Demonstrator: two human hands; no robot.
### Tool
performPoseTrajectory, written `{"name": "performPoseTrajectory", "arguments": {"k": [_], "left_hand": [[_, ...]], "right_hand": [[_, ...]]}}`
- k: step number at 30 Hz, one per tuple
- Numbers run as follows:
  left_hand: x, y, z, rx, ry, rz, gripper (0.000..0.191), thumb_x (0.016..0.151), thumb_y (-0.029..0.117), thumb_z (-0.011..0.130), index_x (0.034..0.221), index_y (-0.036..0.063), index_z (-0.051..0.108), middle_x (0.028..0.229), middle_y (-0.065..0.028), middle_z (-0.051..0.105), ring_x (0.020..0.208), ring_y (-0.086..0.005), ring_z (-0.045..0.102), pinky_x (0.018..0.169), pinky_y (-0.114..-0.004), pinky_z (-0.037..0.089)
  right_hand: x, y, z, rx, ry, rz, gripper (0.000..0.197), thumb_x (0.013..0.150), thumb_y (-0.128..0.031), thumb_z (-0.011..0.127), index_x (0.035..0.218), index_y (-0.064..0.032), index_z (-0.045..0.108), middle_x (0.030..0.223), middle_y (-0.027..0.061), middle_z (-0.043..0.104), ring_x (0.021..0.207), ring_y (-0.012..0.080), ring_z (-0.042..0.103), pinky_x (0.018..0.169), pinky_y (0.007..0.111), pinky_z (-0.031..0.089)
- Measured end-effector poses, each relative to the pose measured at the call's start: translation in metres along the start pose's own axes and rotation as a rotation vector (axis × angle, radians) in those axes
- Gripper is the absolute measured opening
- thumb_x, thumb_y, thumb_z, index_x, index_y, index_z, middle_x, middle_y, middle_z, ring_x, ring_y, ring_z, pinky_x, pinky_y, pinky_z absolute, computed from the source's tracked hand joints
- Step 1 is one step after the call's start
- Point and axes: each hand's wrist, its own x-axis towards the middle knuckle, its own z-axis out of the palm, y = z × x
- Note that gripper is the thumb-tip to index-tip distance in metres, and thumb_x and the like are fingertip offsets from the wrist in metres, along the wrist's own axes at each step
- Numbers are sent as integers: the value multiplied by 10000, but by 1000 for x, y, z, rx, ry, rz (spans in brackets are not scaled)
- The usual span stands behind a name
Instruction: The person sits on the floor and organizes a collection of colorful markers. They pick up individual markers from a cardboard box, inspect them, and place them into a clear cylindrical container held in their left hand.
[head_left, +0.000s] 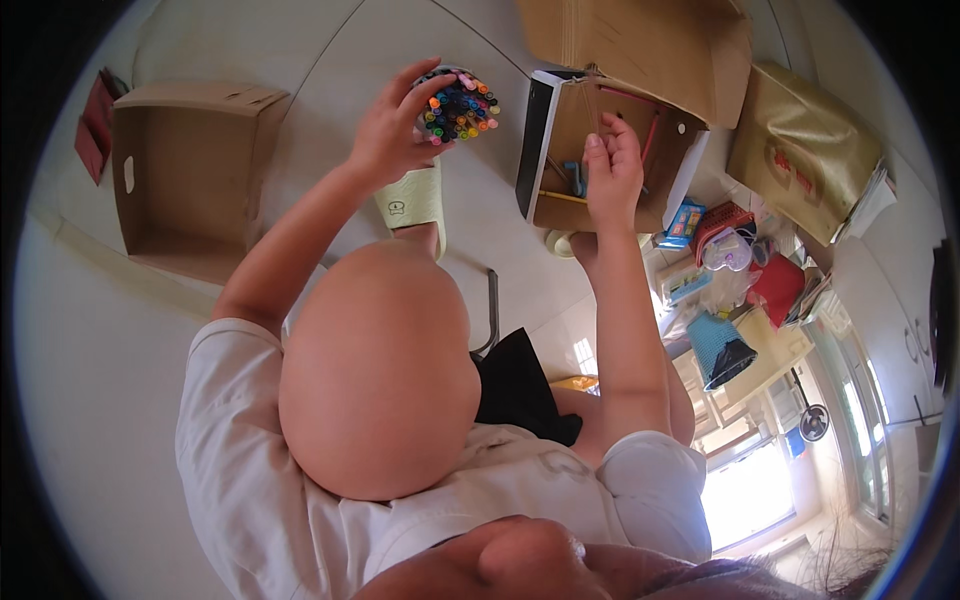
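My left hand (390, 124) is wrapped around the side of a round holder packed with colored markers (461, 109), their ends facing up at me. My right hand (616, 161) hovers over the opening of a cardboard box (562, 135), fingers curled and thumb close to them. Whether something thin sits between those fingertips cannot be made out. Inside the box lie a pink pencil (650, 137), a yellow pencil (562, 196) and a small blue object (576, 178), partly beside my right hand. The box's lid flap (645, 37) is folded back away from me.
An open cardboard box (187, 176) rests on its side at left, with red card pieces (96, 135) behind it. To the right are a gold bag (810, 150), a red basket (724, 221), a blue packet (682, 223) and a blue woven bin (716, 345). A metal leg (493, 307) stands between my knees.
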Motion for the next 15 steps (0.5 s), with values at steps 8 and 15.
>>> {"name": "performPoseTrajectory", "arguments": {"k": [8, 15], "left_hand": [[-3, -6, 6, -77, 97, 38, 754, 666, 159, 922, 1335, 191, 577, 1504, -45, 525, 1287, -356, 572, 999, -453, 537], [-6, -8, 5, -69, 82, 1, 714, 678, 104, 902, 1315, 167, 584, 1526, -92, 514, 1322, -378, 555, 1045, -457, 513]], "right_hand": [[14, -86, 22, -187, -237, -256, 234, 993, -208, 695, 1180, -69, 673, 915, 55, 670, 760, 149, 609, 718, 288, 503], [24, -115, 36, -412, -407, -360, 131, 937, -104, 697, 1060, -93, 740, 944, 9, 652, 769, 117, 606, 705, 260, 495]]}}
